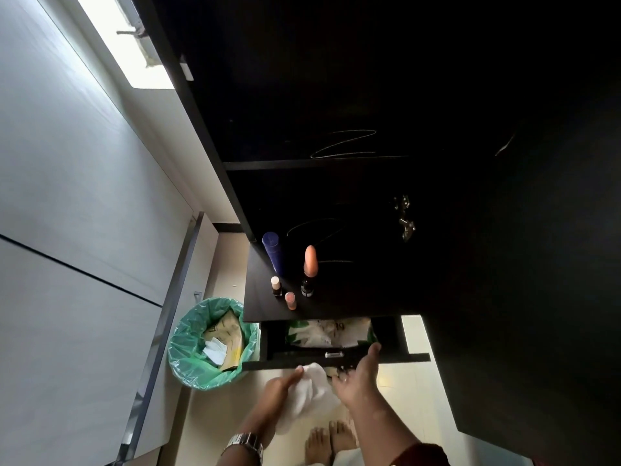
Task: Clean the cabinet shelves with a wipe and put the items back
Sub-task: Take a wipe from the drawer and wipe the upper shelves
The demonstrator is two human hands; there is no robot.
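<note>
A dark cabinet (336, 95) rises in front of me, its upper shelves bare and marked with pale streaks. On the lowest shelf (265, 304) stand a blue bottle (273, 252), an orange-capped bottle (310, 262), a small white-capped bottle (276, 285) and a small orange jar (290, 300). Below it a drawer (336, 359) is pulled out, with a white and green bag (331, 331) inside. My left hand (280, 390) holds a white wipe (311, 395) at the drawer front. My right hand (358, 375) rests fingers apart on the drawer's front edge.
A bin with a green liner (188, 354) holding paper and used wipes stands left of the drawer. A pale wall and a metal-edged panel (161, 331) run along the left. The open cabinet door (521, 297) hangs at right. My bare feet (331, 438) are on the tiled floor.
</note>
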